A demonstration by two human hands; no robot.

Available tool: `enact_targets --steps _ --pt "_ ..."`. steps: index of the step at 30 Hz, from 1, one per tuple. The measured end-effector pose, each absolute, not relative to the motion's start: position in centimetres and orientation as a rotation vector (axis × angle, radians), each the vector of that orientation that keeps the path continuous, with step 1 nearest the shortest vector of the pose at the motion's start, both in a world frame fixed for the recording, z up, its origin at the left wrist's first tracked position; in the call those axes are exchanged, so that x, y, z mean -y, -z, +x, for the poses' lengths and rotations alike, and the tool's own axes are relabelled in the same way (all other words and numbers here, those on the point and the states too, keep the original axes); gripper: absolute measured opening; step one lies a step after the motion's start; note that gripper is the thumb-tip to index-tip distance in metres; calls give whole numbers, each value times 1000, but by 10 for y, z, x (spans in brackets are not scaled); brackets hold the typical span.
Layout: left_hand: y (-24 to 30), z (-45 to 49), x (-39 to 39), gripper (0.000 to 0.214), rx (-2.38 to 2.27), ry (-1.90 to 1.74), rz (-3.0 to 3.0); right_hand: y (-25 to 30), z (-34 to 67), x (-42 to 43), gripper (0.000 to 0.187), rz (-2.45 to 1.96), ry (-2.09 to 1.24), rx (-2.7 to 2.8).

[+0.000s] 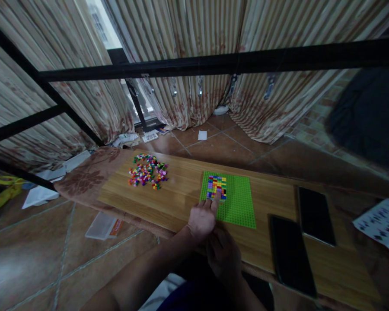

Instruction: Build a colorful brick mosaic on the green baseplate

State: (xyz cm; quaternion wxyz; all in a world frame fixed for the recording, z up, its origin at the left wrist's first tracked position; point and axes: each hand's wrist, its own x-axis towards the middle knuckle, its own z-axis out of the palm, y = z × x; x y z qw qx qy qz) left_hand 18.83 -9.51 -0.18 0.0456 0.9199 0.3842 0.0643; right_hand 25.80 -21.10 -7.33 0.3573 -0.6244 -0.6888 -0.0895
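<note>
My left hand (202,218) reaches over the near edge of a green baseplate (236,203). Its index finger is stretched out, its tip on the near part of a block of multicoloured toy bricks (217,185). The other fingers are bent a little, and nothing shows in them. These bricks stand in tight rows on the plate's left part. Close behind the left wrist, at the table's front edge, my right hand (225,255) is closed with its fingers curled together. Whatever it may hold is hidden.
A loose pile of small coloured bricks (145,170) lies left on the wooden table (181,181). Two dark phone- or tablet-like slabs (291,255) lie right. A black metal rail (194,66) crosses beyond the table. A clear plastic box (100,225) is on the floor.
</note>
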Motion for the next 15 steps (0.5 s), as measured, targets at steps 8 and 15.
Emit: enact_targets --steps 8,15 --pt "-21 186 91 62 -1140 -349 2659 69 260 210 21 -1605 196 1790" --pt "-19 170 85 47 -1307 -544 2461 66 259 212 22 -1651 126 1806"
